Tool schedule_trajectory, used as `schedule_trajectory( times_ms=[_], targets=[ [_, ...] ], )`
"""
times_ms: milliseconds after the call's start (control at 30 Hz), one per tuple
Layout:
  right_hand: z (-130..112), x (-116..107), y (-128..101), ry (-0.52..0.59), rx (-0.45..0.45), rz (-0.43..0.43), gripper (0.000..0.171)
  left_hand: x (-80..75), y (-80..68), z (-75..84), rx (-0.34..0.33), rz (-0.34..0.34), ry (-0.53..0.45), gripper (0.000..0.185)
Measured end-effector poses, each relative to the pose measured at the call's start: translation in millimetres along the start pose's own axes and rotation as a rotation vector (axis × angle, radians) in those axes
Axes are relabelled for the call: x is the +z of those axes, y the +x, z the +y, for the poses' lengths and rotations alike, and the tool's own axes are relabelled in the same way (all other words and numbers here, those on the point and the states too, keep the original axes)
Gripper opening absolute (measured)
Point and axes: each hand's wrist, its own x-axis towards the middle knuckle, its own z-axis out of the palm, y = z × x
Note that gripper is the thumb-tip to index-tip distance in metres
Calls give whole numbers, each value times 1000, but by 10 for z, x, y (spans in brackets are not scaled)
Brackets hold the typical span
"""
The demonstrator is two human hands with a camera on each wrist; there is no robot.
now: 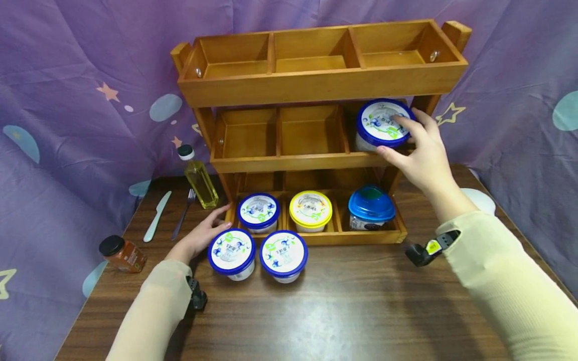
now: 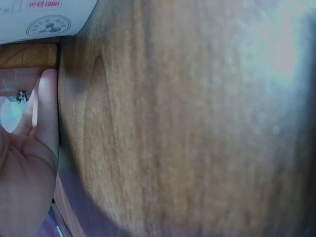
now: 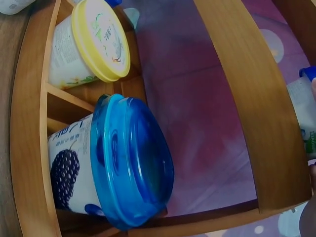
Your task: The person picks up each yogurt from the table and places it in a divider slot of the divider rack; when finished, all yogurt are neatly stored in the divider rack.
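The right hand (image 1: 422, 153) grasps a round white tub with a blue lid (image 1: 384, 123), thumb at the near rim and fingers over the lid and far side, at the right compartment of the middle tier of a brown wooden three-tier rack (image 1: 322, 90). The left hand (image 1: 203, 235), fingers extended and grasping no tub, touches the rack's lower left end, presumably to steady it. Just beside the left hand, two further blue-lidded white tubs (image 1: 232, 250) (image 1: 283, 255) stand on the table, probably to be within reach. Below the right hand, a tub with a domed translucent blue lid (image 1: 371, 205) occupies its own compartment; the dividers appear to keep such tubs apart. The held tub's base is hidden by the front board, so whether it rests cannot be told. The right wrist view crops the grasping hand; a white object (image 1: 480, 200) beyond the right sleeve is partly concealed.
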Motion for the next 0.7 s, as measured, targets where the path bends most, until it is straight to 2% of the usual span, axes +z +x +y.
schedule_trajectory(
  times_ms=[167, 367, 567, 700],
  targets=[
    [20, -39, -48, 20, -1, 6, 65, 12, -66, 81, -7, 5, 3, 62],
    [36, -66, -169, 49, -16, 37, 67, -7, -41, 39, 11, -3, -7, 64],
    [-59, -72, -289, 85, -90, 88, 70, -14, 135, -202, 2, 5, 6, 68],
    [-169, -30, -379, 165, -172, 70, 66, -13, 197, -295, -11, 13, 9, 69]
  ],
)
